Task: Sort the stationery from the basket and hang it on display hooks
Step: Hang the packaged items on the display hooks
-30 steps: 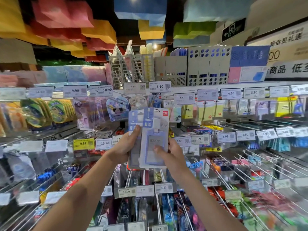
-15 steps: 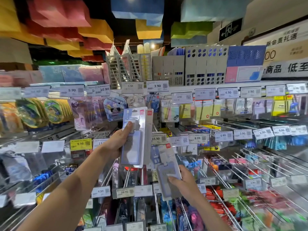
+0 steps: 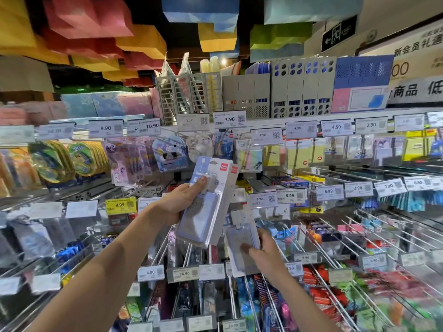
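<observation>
Head cam: your L hand [image 3: 177, 202] grips the pack stack [image 3: 203, 212], long axis upright. R hand [image 3: 266, 252] pinches one pack [image 3: 239, 238], lower, nearer the hooks [image 3: 322, 251].

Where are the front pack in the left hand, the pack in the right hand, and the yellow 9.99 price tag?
left-hand front pack [image 3: 207, 216]: head view, clear blister front.
right-hand pack [image 3: 239, 236]: head view, sleeve above the thumb.
yellow 9.99 price tag [image 3: 120, 205]: head view, printed price.

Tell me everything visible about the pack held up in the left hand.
The pack is a clear blister over a pale lilac card holder with a grey clip, on a white card with a red logo top right. It tilts rightward. The left hand grips it, thumb on front; a second pack lies behind.
</observation>
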Action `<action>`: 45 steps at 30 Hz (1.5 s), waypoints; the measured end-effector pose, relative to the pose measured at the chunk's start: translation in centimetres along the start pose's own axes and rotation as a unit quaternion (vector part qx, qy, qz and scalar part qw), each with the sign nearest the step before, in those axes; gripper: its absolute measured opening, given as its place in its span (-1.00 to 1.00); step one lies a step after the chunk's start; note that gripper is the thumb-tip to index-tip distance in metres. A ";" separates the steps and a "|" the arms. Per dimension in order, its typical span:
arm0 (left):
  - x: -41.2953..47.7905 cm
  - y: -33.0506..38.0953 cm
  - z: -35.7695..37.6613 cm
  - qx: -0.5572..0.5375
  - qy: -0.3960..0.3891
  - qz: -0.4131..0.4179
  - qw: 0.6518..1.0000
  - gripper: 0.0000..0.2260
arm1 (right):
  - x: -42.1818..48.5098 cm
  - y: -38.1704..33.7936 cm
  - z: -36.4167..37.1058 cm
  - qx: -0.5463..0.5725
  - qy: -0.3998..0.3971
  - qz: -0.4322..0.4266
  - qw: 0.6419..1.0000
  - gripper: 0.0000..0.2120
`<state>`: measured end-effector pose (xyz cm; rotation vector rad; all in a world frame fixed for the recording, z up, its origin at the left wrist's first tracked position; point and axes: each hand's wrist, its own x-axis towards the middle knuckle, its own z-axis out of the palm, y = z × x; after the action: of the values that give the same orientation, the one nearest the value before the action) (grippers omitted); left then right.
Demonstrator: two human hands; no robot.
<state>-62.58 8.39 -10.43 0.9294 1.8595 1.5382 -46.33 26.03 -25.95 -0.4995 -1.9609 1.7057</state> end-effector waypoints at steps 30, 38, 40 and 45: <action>1.4 -0.1 -0.2 -0.076 0.033 0.010 0.996 -0.35 | 5.6 2.2 2.4 -0.016 0.042 -0.027 0.999 -0.68; 1.3 -0.3 0.0 -0.087 0.025 0.014 0.996 -0.41 | 10.3 0.7 2.8 -0.209 0.005 0.010 0.978 -0.73; 1.2 -0.3 0.1 -0.085 0.026 0.017 0.996 -0.43 | 10.4 0.3 2.8 -0.273 -0.008 0.026 0.962 -0.75; 1.3 -0.7 0.0 -0.077 0.020 0.030 0.996 -0.35 | 8.3 -1.3 2.6 -0.429 0.081 -0.004 0.900 -0.80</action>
<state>-63.50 9.31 -11.13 0.8973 1.7259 1.7213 -54.49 28.46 -23.91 -0.8848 -2.4995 0.6652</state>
